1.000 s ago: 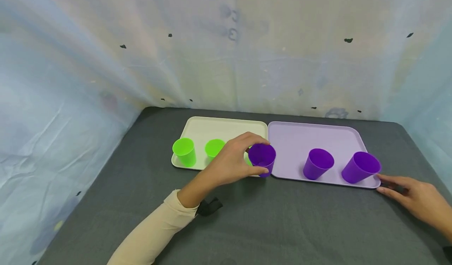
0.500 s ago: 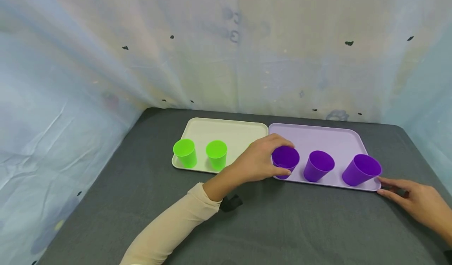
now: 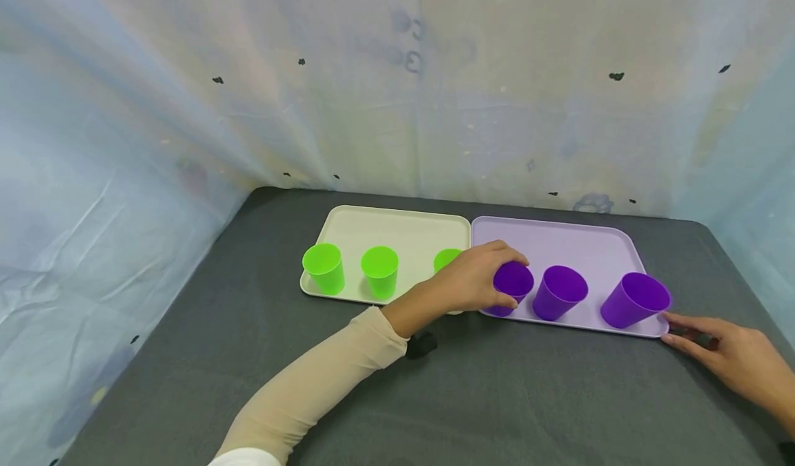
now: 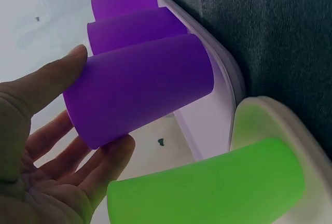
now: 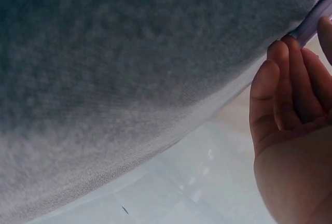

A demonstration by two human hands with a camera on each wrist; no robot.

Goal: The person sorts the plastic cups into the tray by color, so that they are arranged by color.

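My left hand grips a purple cup between thumb and fingers, at the left front of the light purple tray. In the left wrist view this purple cup stands upright on or just above the tray; its base contact is hard to tell. Two more purple cups, a middle one and a right one, stand in line along that tray's front. My right hand pinches the tray's front right corner with thumb and fingertips. The right wrist view catches only a sliver of the tray at the fingers.
A cream tray adjoins the purple one on the left. Along its front stand three green cups: left, middle and right, the last partly behind my left hand. A dark cloth covers the table; hanging sheets surround it.
My left hand has carried the purple cup rightward from the seam between the trays onto the left end of the purple tray. The right hand stays at the tray corner.
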